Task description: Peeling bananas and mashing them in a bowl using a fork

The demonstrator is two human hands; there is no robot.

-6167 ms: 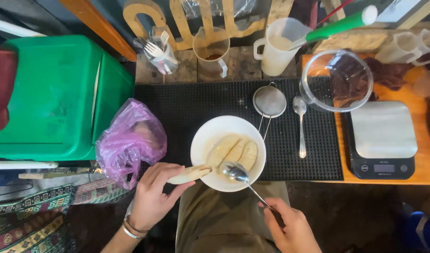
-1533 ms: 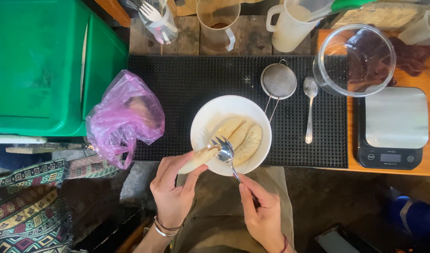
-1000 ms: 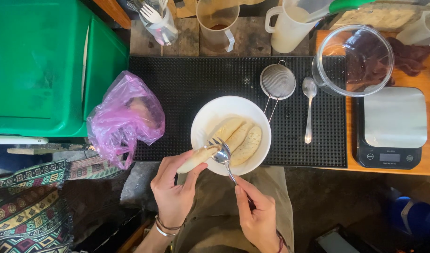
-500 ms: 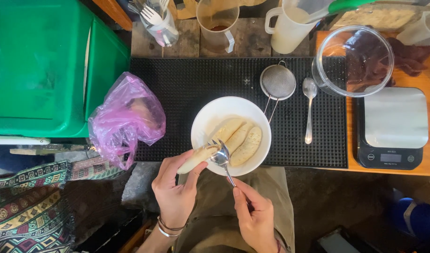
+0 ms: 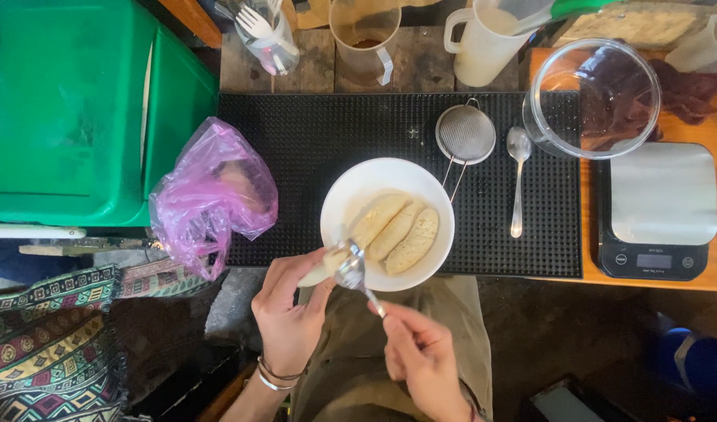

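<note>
Spoon [image 5: 351, 272] over banana [image 5: 327, 267] (end seemingly hidden)

A single head-worn camera looks almost straight down from above the person's lap, fairly close. The white bowl [image 5: 387, 223] on the black mat [image 5: 374, 133] sits mid-frame, with both hands entering from the bottom edge. No second view shares the scene.

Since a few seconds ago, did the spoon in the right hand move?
Yes. The spoon moved left along the near rim of the white bowl, from the bowl's middle to the peeled banana piece the left hand holds.
</note>
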